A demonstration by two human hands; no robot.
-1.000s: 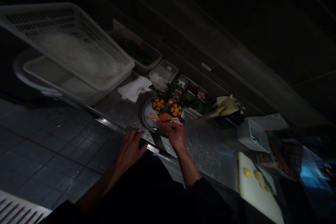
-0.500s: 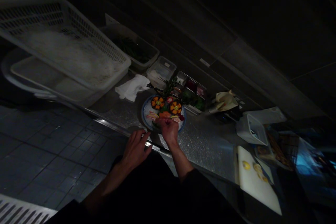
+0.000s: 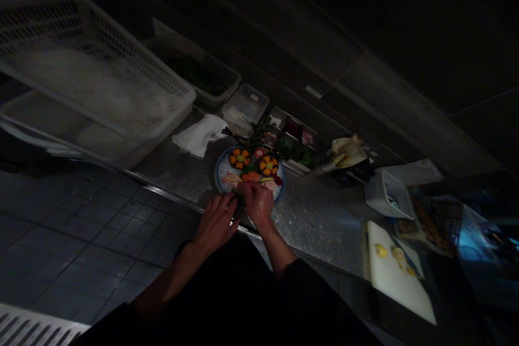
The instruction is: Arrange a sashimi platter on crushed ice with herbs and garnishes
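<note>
A round blue-rimmed plate (image 3: 222,161) sits on the steel counter (image 3: 320,221), dressed with orange flower-shaped pieces, pink slices and green leaves. My right hand (image 3: 257,201) is at the plate's near edge, its fingers pinched together over the food; what they hold is too small and dark to name. My left hand (image 3: 217,221) lies just left of it at the counter's front edge, fingers extended toward the plate's rim and holding nothing.
Behind the plate stand a divided metal garnish tray (image 3: 295,143), a clear lidded box (image 3: 245,108) and a white cloth (image 3: 197,135). A large white plastic basket (image 3: 87,73) fills the left. On the right are a white cutting board (image 3: 395,275) with yellow pieces and a small white tub (image 3: 388,194).
My left hand has moved right and up to the plate's near rim. My right hand has shifted slightly left along the plate's near edge, still pinched.
</note>
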